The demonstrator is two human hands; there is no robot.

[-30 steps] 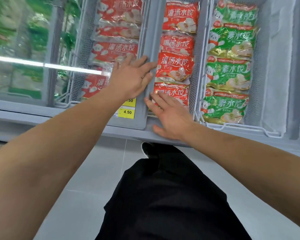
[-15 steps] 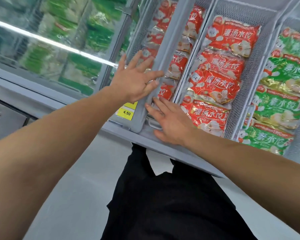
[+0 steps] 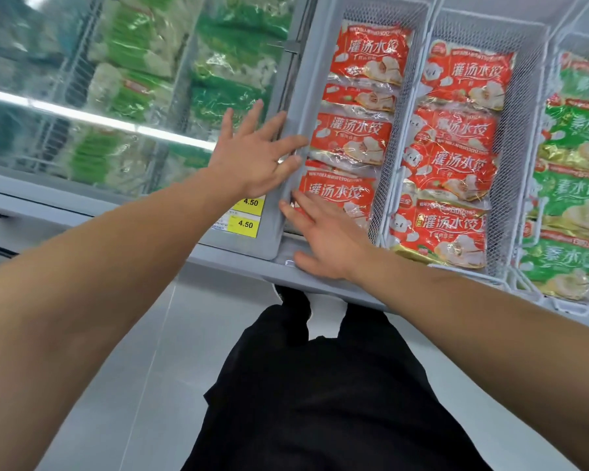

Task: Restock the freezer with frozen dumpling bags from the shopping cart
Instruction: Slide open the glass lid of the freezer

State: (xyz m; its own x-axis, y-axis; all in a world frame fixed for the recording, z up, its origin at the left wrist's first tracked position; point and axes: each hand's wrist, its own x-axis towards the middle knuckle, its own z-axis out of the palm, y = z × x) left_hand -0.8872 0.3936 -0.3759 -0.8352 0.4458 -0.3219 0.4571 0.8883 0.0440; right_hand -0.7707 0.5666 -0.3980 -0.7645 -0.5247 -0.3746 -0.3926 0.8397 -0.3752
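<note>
Moved: since the earlier frames the grey-framed sliding glass lid [image 3: 279, 137] has gone further left, so the first basket of red bags, half covered before, now lies fully open; both hands have travelled left with it.
Left hand: the left hand [image 3: 252, 158] is spread wide and flat, its fingers across the lid's grey edge rail, holding nothing.
Right hand: the right hand [image 3: 323, 239] is also flat with straight fingers, the fingertips at the lid's near corner and on the nearest red bag, the heel on the grey freezer rim [image 3: 323, 288]; it grips nothing.
Task things: red plastic dumpling bags [image 3: 347, 144] fill two white wire mesh baskets [image 3: 393, 158] side by side in the freezer, with green plastic dumpling bags [image 3: 572, 202] in the next basket to the right. The shopping cart is not in view.
Elsewhere: green and white frozen packs [image 3: 126, 96] show under the glass, and yellow price labels [image 3: 245, 224] sit at the lid's near corner.
Risk, pinch: the right fingertips lie just where the lid rail meets the rim; if the lid slid back they could be caught.
Risk, slip: flat palms on a smooth cold rail give only friction, so the push may skid or the lid skew and jam in its track.
Risk, stock: the baskets look nearly full, so added bags could stand above the rim and foul the lid on closing.
</note>
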